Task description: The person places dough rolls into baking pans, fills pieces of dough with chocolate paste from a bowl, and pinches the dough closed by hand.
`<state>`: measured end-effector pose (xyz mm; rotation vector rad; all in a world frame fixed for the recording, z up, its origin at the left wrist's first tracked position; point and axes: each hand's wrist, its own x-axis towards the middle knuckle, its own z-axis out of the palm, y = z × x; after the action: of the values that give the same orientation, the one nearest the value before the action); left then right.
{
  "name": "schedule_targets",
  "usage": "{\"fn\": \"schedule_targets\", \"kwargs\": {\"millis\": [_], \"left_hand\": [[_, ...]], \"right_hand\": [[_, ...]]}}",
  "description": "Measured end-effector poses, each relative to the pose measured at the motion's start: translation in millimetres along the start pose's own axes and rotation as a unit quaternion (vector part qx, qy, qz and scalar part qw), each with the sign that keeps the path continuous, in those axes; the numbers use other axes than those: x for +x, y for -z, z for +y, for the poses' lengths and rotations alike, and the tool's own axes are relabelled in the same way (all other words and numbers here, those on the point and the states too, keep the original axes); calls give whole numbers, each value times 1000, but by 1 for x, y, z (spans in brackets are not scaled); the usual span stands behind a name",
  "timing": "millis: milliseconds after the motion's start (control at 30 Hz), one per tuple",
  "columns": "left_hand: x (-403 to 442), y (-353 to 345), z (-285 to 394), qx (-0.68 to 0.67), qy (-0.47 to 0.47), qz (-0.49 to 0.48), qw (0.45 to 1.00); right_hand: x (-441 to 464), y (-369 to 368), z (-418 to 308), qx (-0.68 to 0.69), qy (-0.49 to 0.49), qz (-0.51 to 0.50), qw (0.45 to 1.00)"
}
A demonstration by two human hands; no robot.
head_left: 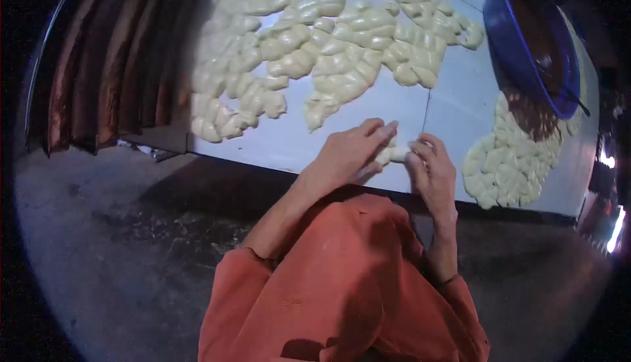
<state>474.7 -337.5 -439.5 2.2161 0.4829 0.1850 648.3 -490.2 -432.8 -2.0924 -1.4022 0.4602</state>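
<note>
A small piece of pale dough [394,154] lies at the front edge of the white table [463,92], between my two hands. My left hand [351,154] reaches in from the left, its fingers bent around the dough's left end. On the other side, my right hand [434,168] has its thumb and fingers pressed on the right end of the same piece. Just beyond my hands, a wide mass of glossy pale dough pieces [345,76] spreads over the table. Another group of smaller dough pieces [506,165] sits to the right of my right hand.
A blue basin [506,33] with brown contents and a dark utensil handle stands at the back right. Dark brown ridged trays [121,53] are at the left, next to the table. The table's front edge runs just before my body, above a grey floor [118,230].
</note>
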Motion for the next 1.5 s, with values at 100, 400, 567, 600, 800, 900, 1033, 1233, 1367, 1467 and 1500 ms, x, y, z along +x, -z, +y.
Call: {"fn": "schedule_targets", "kwargs": {"millis": [100,400,567,600,800,900,1033,1233,1367,1467,1500], "left_hand": [[-31,20,-13,-32,41,75,996],[-101,89,-78,67,186,355,914],[-92,99,-100,193,101,277,936],[-92,98,-104,210,94,269,935],[-86,96,-117,169,66,284,941],[-79,96,-114,149,90,284,943],[-74,95,-113,204,66,263,941],[-75,91,-117,210,68,262,939],[-71,88,-105,215,102,254,937],[-57,83,-76,185,109,243,946],[-49,84,-60,122,78,229,963]], "right_hand": [[19,-6,-42,114,-92,53,988],[116,-130,-148,-11,289,-30,957],[133,-161,-137,99,244,-82,961],[133,-151,-139,139,176,-95,970],[143,-118,-138,337,-177,-242,893],[138,-130,-139,120,146,-110,976],[137,-140,-136,101,162,-81,978],[135,-73,-120,452,-120,-361,807],[112,-45,-86,630,-112,-237,731],[97,-24,-83,660,-165,-128,721],[92,-18,-79,680,-154,-138,704]]}}
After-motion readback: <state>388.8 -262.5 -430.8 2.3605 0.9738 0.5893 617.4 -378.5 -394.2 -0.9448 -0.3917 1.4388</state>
